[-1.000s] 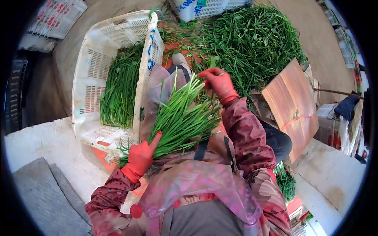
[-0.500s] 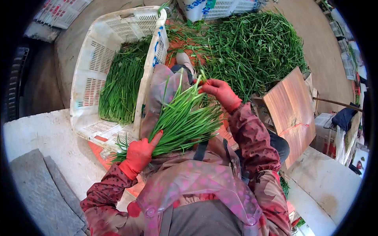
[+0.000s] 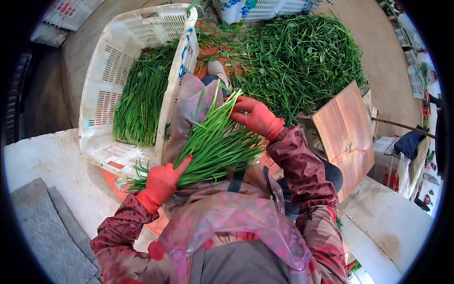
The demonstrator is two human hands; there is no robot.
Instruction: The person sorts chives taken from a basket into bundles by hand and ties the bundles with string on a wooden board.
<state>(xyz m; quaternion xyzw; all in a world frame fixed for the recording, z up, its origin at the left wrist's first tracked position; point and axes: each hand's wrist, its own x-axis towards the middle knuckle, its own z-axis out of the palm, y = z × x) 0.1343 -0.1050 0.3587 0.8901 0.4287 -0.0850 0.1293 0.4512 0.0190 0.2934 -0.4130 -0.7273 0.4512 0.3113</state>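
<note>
A bunch of garlic chives (image 3: 215,146), long flat green leaves with pale stem ends, lies slantwise across my lap. My left hand (image 3: 163,182), in a red glove, is closed around its leafy end at the lower left, thumb laid along the top. At the pale stem ends, up and to the right, my red-gloved right hand (image 3: 255,117) has its fingers curled in against the stems. Its fingertips are partly hidden by the stems.
A white plastic crate (image 3: 101,90) with chives laid inside tilts at my left. Ahead to the right is a large heap of loose greens (image 3: 302,61). A wooden board (image 3: 347,135) leans at the right; another crate (image 3: 260,12) stands at the back.
My right hand has shifted slightly down and left, its fingers now lower against the stem ends. My left hand keeps its hold on the bunch. The whole view has moved slightly.
</note>
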